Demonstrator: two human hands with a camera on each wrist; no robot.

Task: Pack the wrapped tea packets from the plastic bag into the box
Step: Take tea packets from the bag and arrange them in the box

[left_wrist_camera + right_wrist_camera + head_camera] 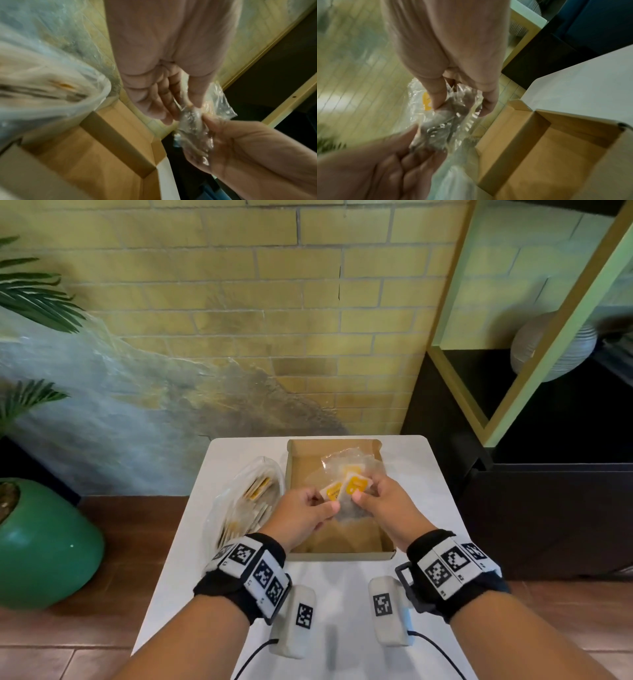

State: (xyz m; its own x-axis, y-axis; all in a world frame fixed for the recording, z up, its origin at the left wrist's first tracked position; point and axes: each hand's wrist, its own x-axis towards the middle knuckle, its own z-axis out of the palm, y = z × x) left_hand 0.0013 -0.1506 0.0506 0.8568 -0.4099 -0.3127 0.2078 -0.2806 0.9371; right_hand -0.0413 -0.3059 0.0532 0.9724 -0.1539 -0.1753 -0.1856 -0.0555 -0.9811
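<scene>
Both hands hold a small bunch of clear-wrapped tea packets [346, 491] with yellow labels above the open cardboard box [301, 460]. My left hand [308, 508] pinches the bunch from the left, its fingers curled on the wrap. My right hand [373, 494] pinches it from the right, thumb on a yellow label. In the left wrist view the crinkled wrap [193, 129] sits between both hands. The right wrist view shows the packets [440, 121] and a yellow patch by my thumb. The plastic bag [246, 501] with more packets lies left of the box.
The box sits on a small white table [342, 604] against a brick wall. A green pot [44, 546] with a plant stands on the floor to the left. A dark cabinet [548, 491] and shelf stand to the right.
</scene>
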